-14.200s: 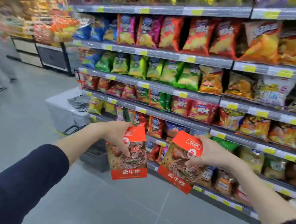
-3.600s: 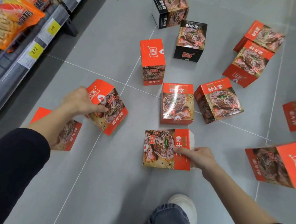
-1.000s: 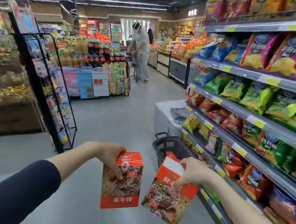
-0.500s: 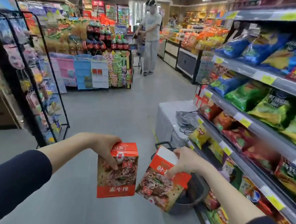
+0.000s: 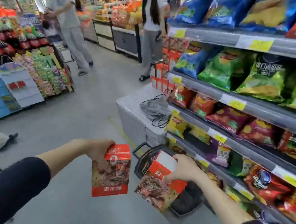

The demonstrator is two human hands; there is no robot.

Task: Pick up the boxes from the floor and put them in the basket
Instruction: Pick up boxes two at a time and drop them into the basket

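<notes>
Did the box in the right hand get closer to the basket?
Yes. The box now overlaps the black basket by the shelf.

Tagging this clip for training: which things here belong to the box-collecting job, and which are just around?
In the job: left hand; left box; right hand; right box; basket.

Just around: chip shelves; grey bag; white crate; shoppers.

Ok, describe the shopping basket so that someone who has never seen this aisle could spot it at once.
Find the long snack shelf on the right side of the aisle and follow its lowest tier to the floor. There, just in front of the white chest, sits the basket, partly hidden behind the box in the right hand. It is the only black, slatted plastic tub there, among bright packets.
</notes>
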